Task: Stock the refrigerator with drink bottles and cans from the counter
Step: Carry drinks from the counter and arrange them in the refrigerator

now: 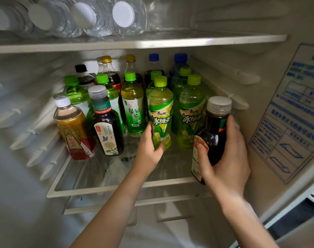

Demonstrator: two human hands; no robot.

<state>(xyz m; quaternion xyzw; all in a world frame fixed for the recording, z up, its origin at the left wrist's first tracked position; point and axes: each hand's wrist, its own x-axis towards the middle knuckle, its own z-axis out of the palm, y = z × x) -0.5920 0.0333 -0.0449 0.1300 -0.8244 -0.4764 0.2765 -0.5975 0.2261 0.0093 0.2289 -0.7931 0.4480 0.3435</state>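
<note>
- Green iced-tea bottle (160, 111) stood upright on the glass shelf (99, 189), cap up, in front of the middle rows; your left hand (149, 149) gripped its lower label, thumb across the front.
- Your right hand (227, 158) curled round the dark tea bottle (215, 126), thumb pressed on its label.
- That dark bottle sat at the shelf's front right corner, long axis near vertical, grey cap leaning slightly right. Whether its base touched glass could not be told.
- Water bottles (124, 15) lay sideways on the shelf above, white caps facing you.
</note>
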